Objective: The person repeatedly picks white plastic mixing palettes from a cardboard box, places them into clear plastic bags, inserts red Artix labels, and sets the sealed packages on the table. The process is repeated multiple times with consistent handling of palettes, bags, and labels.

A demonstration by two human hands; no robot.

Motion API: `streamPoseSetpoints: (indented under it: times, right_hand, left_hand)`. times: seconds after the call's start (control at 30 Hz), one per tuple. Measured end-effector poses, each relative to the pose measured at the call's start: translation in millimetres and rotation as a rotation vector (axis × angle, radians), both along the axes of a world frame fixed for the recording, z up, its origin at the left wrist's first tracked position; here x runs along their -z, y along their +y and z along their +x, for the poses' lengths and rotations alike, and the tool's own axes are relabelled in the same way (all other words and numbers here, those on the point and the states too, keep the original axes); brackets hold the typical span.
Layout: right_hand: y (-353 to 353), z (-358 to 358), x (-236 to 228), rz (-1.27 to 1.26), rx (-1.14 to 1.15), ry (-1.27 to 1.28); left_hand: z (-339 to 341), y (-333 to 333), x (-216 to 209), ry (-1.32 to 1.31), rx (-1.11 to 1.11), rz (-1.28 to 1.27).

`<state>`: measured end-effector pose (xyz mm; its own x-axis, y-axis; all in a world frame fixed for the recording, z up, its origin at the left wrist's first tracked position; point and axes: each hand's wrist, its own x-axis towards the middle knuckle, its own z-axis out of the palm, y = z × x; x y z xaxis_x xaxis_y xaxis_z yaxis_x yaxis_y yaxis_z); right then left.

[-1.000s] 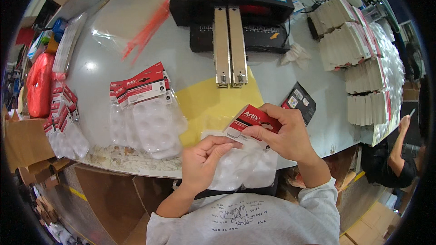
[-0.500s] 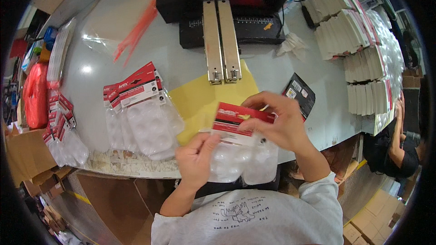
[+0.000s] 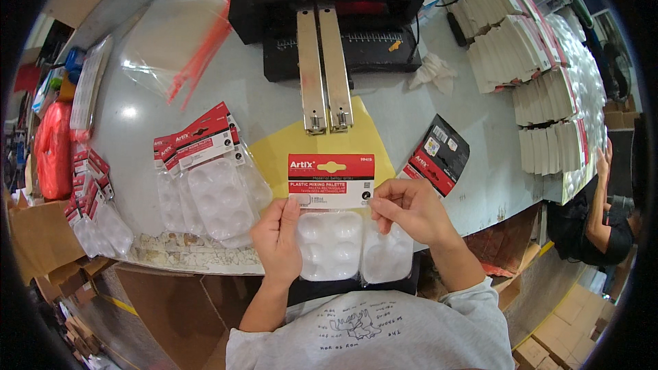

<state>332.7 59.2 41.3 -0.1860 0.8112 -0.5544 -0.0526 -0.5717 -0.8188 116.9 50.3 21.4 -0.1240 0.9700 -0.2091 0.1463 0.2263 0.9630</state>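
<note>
My left hand (image 3: 277,236) pinches the left edge of a packaged white paint palette (image 3: 330,250) at the table's front edge. A red, black and white header card (image 3: 330,181) with a shaped hanging hole tops it. My right hand (image 3: 411,209) has its thumb and forefinger closed on the card's lower right corner. Beside that palette, below my right hand, shows a second white palette (image 3: 387,257); whether it shares the same bag I cannot tell. To the left lie several carded palettes (image 3: 218,195), overlapping. A folded black and red card (image 3: 442,154) rests at right.
A black machine (image 3: 329,10) with two long metal arms (image 3: 315,72) stands at the back over a yellow sheet (image 3: 274,154). Stacked cards (image 3: 548,103) line the right side. Clear bags (image 3: 171,41) lie back left; more carded palettes (image 3: 96,195) sit far left. Another person (image 3: 596,212) is at right.
The header card has been straightened and now lies level, facing up. My right hand has slid from its upper edge to the lower right corner. The view has shifted slightly.
</note>
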Motion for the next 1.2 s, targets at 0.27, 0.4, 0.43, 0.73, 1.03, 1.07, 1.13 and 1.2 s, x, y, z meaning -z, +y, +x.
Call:
streamPoseSetpoints:
  times: [0.27,0.4,0.43,0.73,1.03,1.07,1.13,1.2]
  right_hand:
    - [56.4,-19.3,41.6,0.068,0.367,0.232]
    - [64.5,-17.5,47.5,0.041,0.351,0.205]
    - [65.0,-17.7,47.7,0.040,0.354,0.206]
    - [38.7,39.2,29.2,0.621,0.148,-0.866]
    - [-12.3,81.3,65.7,0.568,-0.120,-1.328]
    - [-12.8,80.4,67.2,0.509,-0.133,-1.331]
    - [-11.4,80.1,66.5,0.533,-0.111,-1.342]
    - [-9.4,80.1,63.9,0.560,-0.060,-1.332]
  left_hand:
    - [20.9,68.3,32.0,-0.119,-0.056,0.035]
    - [16.0,78.5,44.4,-0.142,-0.026,-0.010]
    - [15.5,76.9,48.3,-0.134,-0.059,0.038]
    - [-36.7,67.9,-1.9,0.391,-0.110,0.023]
    - [-17.6,5.1,24.8,1.089,0.254,0.237]
    - [-11.0,0.1,35.3,1.056,0.352,0.282]
    - [-4.7,-5.9,47.8,0.971,0.261,0.185]
    - [-5.5,-6.9,49.3,0.883,0.259,0.171]
